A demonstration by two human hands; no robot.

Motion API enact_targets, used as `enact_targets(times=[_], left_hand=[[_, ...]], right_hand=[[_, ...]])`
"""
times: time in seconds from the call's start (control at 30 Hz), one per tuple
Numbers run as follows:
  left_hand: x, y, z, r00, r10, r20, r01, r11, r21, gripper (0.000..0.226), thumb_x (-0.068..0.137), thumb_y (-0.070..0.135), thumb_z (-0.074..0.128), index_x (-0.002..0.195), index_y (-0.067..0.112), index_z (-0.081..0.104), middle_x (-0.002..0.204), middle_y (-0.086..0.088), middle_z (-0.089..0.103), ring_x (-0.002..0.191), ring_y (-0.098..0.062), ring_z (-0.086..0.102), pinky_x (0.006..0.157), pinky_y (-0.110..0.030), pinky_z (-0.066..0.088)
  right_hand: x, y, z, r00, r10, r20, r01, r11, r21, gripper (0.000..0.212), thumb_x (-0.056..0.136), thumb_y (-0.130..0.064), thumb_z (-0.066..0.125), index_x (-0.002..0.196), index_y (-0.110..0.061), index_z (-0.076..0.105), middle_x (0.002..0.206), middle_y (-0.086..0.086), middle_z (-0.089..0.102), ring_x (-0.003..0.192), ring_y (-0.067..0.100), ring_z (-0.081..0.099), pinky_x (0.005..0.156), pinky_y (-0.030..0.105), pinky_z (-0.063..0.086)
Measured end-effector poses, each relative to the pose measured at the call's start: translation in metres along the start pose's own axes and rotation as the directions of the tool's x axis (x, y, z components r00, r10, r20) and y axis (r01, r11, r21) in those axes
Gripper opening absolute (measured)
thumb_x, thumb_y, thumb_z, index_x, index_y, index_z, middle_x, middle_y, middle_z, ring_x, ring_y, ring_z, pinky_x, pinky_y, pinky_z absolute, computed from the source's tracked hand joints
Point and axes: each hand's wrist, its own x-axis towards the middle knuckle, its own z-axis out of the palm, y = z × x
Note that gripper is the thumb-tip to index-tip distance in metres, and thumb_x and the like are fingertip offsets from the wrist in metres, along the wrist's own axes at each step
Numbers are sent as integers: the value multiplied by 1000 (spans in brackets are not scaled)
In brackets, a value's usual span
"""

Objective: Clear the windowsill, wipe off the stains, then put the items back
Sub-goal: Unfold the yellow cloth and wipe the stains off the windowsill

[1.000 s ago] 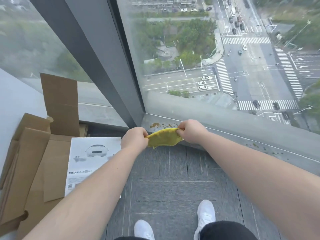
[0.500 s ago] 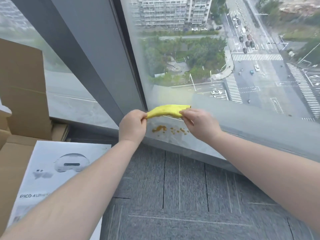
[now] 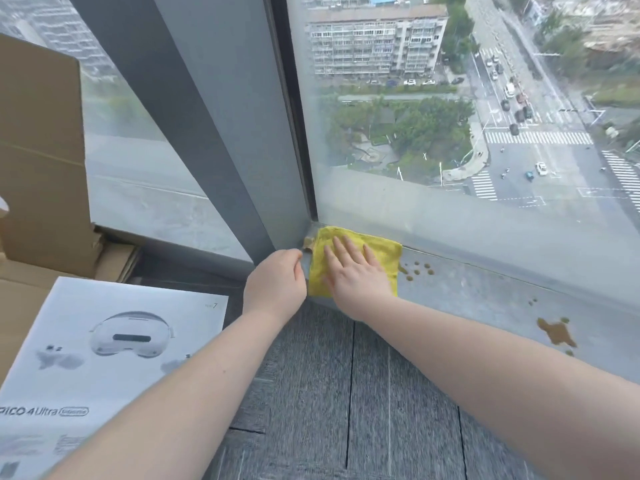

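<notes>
Brown stains (image 3: 557,332) dotted the grey stone windowsill (image 3: 485,299). Her right hand (image 3: 356,275) pressed flat, fingers straight, on the square yellow cloth (image 3: 384,252). Her left hand (image 3: 275,284) hovered beside it, loosely curled, gripping nothing.

Soft yellow cloth (image 3: 360,251), smooth matt grey windowsill (image 3: 485,299), matt brown cardboard box (image 3: 41,161), ribbed grey carpet (image 3: 346,393)

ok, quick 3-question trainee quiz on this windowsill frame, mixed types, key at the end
1. True or false: the right hand lies flat on the yellow cloth.
2. The cloth sits: A) on the carpet B) on the windowsill by the corner C) on the cardboard box.
3. Fill in: brown ___ remain on the sill to the right of the cloth.

Key: 1 true; 2 B; 3 stains.
</notes>
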Motion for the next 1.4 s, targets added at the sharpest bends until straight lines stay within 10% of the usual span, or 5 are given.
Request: enact_targets(times=[0.4,0.83,1.4], left_hand=[[33,14,37,934,64,353,-138,972,191,56,101,19,27,154,11,10,163,-1,4,149,-14,8,118,-33,18],[18,90,79,776,293,558,-485,843,232,57,103,30,16,154,13,-1,162,1,-8,150,-13,-4,122,-33,3],[30,91,71,750,361,554,-585,754,300,54,102,25,22,154,14,12,162,1,7,148,-15,15,119,-32,12]], right_hand=[[11,21,17,993,76,-88,-70,995,69,64,98,-56,11,155,-29,2,163,-10,-5,149,7,-10,121,40,-12],[-114,155,19,954,299,-27,-299,954,-1,78,83,-71,-7,153,-36,-8,160,-19,-10,147,0,-13,121,34,-12],[-89,126,19,958,285,-13,-285,958,5,63,99,-55,15,154,-31,-4,162,-15,-7,149,3,-9,122,38,-7]])
